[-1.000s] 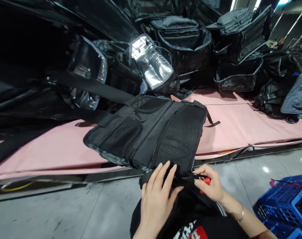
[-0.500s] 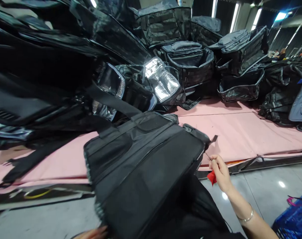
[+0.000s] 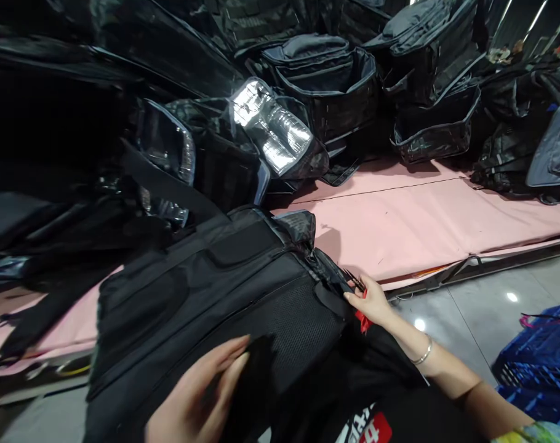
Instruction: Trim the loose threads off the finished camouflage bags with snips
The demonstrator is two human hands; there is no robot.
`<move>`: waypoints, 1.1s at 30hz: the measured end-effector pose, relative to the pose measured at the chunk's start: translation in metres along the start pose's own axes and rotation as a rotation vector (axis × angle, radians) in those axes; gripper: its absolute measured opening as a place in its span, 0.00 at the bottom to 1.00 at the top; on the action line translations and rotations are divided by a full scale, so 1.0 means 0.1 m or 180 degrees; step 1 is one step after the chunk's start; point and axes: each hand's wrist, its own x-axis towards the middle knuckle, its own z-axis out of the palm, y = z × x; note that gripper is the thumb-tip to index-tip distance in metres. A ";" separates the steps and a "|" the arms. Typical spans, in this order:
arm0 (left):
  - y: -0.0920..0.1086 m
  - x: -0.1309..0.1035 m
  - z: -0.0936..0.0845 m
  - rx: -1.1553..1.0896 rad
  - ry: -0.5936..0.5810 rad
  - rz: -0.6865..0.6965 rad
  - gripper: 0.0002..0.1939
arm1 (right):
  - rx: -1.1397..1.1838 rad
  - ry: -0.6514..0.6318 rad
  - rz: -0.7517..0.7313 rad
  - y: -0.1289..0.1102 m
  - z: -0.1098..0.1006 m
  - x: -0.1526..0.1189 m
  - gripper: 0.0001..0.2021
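Note:
A black backpack [image 3: 169,320] lies with its padded, mesh-covered back panel up, its lower part toward me. Over that panel is my left hand [image 3: 201,394], somewhat blurred, its fingers loosely curled with a gap to the thumb and nothing visible between them. At the backpack's right edge, my right hand [image 3: 370,301] is closed on a small dark pointed tool [image 3: 355,280] that looks like thread snips, with red cloth [image 3: 364,317] hanging below the fingers. The fingertips are close to the bag's side; whether they touch it is hard to tell.
Dark camouflage bags [image 3: 326,92] are piled along the back, one showing a silver foil lining [image 3: 275,129]. A pink covering [image 3: 413,209] lies over the table. Blue plastic crates [image 3: 538,351] stand on the floor at the right. A black strap [image 3: 35,320] lies at the left.
My left hand has come up from the lower edge onto the backpack's panel. My right hand has moved left to the bag's side with the pointed tool. The view has shifted.

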 end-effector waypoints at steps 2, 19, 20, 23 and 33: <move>0.27 0.29 0.25 -0.0179 -0.0335 0.0293 0.15 | 0.0196 -0.0042 0.0054 0.00 -0.01 -0.12 0.10; 0.85 1.37 1.28 0.0812 -0.1790 0.0487 0.12 | 0.0065 0.0001 -0.0085 0.08 -0.30 -0.10 0.11; 0.84 1.35 1.29 0.0806 -0.1744 0.0468 0.12 | -0.0109 0.0040 -0.0154 0.08 -0.32 -0.07 0.11; 0.78 1.29 1.31 0.0524 -0.1538 0.0297 0.12 | -0.0532 0.0092 -0.0294 0.06 -0.37 0.00 0.08; 0.70 1.26 1.33 0.0038 -0.1298 0.0167 0.11 | -0.1035 -0.0345 -0.0793 -0.09 -0.36 0.31 0.05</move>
